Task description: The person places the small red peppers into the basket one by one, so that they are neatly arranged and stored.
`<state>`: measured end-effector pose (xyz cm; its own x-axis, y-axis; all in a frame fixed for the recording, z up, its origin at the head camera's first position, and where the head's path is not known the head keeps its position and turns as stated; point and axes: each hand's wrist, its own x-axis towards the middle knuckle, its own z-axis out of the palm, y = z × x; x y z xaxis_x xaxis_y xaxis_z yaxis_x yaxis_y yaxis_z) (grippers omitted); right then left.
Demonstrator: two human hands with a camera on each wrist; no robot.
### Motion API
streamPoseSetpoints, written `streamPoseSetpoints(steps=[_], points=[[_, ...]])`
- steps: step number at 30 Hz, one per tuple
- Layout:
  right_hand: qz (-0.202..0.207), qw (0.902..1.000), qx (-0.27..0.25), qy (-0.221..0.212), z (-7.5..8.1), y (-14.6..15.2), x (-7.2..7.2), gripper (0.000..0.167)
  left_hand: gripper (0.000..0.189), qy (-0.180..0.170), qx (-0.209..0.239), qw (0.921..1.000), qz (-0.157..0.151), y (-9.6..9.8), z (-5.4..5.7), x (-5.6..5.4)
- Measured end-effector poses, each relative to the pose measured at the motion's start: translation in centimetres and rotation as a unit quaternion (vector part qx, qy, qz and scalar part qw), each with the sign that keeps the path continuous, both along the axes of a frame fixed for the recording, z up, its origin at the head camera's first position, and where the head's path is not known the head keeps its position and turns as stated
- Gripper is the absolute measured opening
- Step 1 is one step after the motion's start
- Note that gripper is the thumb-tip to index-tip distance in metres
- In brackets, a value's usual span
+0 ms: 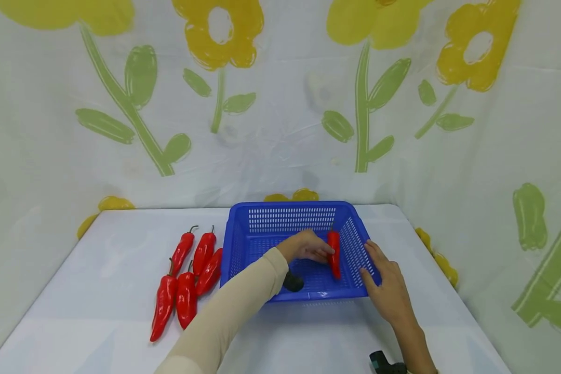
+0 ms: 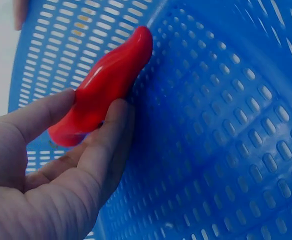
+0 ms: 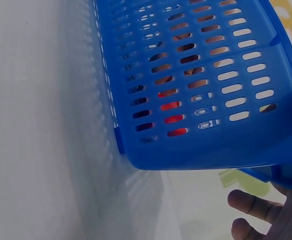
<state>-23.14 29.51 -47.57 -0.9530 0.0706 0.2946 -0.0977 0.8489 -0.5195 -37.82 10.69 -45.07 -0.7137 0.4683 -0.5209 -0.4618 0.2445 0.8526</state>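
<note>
Inside the blue plastic basket (image 1: 290,296), my left hand (image 1: 308,245) pinches a glossy red chili pepper (image 1: 334,254) between thumb and fingers. The left wrist view shows the pepper (image 2: 106,82) slanting beside the slotted side wall, with the thumb on one side and the fingertips on the other. My right hand (image 1: 389,283) rests at the basket's right rim, thumb and fingers spread. In the right wrist view, two fairly straight fingers (image 3: 253,206) show below the rim corner, and red shows through the slots of the basket wall (image 3: 186,155).
Several red peppers (image 1: 187,298) with dark stems lie in a cluster on the white table (image 1: 98,291), left of the basket. A white cloth (image 1: 280,150) with yellow flowers hangs behind the table and along its right side.
</note>
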Motion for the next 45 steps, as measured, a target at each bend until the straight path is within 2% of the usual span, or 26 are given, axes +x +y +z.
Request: streamPoseSetpoints(steps=[6, 12, 16, 19, 23, 30, 33, 38, 41, 45], points=[[0.006, 0.9999, -0.005, 0.013, 0.1, -0.4, 0.0, 0.06, 0.024, 0.0, -0.003, 0.9999, -0.015, -0.2, 0.4, 0.3], [0.012, 0.9995, -0.013, 0.026, 0.1, -0.7, -0.1, 0.059, 0.016, 0.0, -0.002, 0.9998, -0.02, -0.2, 0.8, 0.6], [0.017, 0.9993, -0.018, 0.03, 0.0, -1.0, -0.2, 0.059, 0.014, 0.009, -0.02, 0.9994, -0.025, -0.6, 0.9, 0.5], [0.017, 0.9992, -0.021, 0.029, 0.0, -1.2, -0.3, 0.059, 0.022, 0.021, -0.038, 0.9986, -0.029, -1.0, 1.1, 0.5], [0.017, 0.9993, -0.02, 0.025, 0.2, -1.4, -0.3, 0.06, 0.043, 0.04, -0.057, 0.9973, -0.023, -1.4, 1.4, 0.6], [0.018, 0.9994, -0.023, 0.019, 0.4, -1.2, -0.3, 0.059, 0.063, 0.077, -0.082, 0.9937, 0.005, -1.6, 2.5, 1.0], [0.018, 0.9995, -0.022, 0.016, 0.3, -1.0, -0.2, 0.059, 0.058, 0.076, -0.072, 0.9945, 0.007, -1.6, 2.8, 1.0], [0.014, 0.9996, -0.02, 0.013, 0.3, -0.6, 0.0, 0.059, 0.029, 0.093, -0.039, 0.9948, 0.015, -2.0, 3.6, 0.9], [0.012, 0.9997, -0.018, 0.01, 0.3, -0.4, 0.1, 0.059, 0.026, 0.109, -0.021, 0.9937, 0.014, -2.6, 4.1, 1.0], [0.011, 0.9997, -0.017, 0.011, 0.3, -0.1, 0.2, 0.058, 0.033, 0.131, 0.002, 0.9913, 0.003, -3.9, 4.6, 1.1]])
